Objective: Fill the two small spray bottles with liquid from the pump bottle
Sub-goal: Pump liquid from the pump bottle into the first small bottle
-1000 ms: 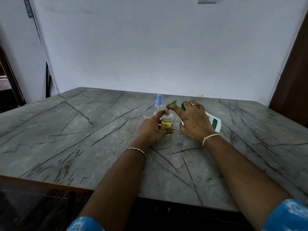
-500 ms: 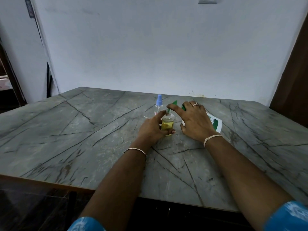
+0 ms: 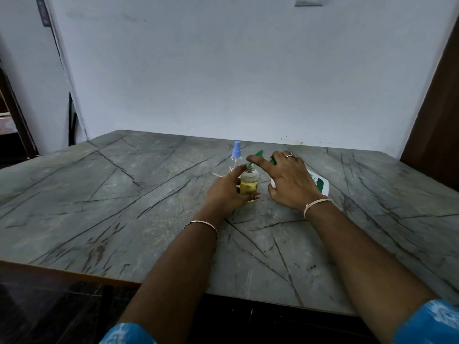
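A small clear bottle [image 3: 249, 182], open at the top and about half full of yellow liquid, stands on the grey stone table [image 3: 124, 202]. My left hand [image 3: 227, 192] grips it from the left side. My right hand [image 3: 289, 178] lies over the white pump bottle [image 3: 320, 185] with the green pump head [image 3: 259, 153], fingers wrapped on it and the index finger stretched over the nozzle, which points at the small bottle's mouth. Just behind stands a second small spray bottle [image 3: 236, 155] with a pale blue spray cap on.
A thin white tube [image 3: 218, 175] lies on the table left of my left hand. The table's near edge runs across the bottom of the view. A white wall stands behind, and a dark wooden panel [image 3: 439, 125] rises at the right.
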The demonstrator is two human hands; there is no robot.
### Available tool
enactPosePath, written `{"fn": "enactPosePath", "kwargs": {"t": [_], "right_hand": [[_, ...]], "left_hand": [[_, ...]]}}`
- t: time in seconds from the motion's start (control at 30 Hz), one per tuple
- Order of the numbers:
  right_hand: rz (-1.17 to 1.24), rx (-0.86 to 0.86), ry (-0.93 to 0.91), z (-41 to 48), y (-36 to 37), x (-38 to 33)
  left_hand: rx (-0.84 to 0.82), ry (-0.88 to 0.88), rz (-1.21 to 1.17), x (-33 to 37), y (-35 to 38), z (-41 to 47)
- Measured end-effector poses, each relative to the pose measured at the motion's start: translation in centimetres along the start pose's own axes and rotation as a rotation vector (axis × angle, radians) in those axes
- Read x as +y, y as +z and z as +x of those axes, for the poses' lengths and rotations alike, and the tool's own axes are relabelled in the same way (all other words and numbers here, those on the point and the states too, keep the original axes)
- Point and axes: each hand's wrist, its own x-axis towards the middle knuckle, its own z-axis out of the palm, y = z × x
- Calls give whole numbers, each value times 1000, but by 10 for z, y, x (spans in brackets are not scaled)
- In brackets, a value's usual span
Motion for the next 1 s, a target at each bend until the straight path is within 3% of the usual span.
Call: {"fn": "enactPosePath", "kwargs": {"t": [1.0], "right_hand": [[15, 48, 21, 6, 6, -3]], "left_hand": [[11, 24, 5, -2, -1, 0]]}}
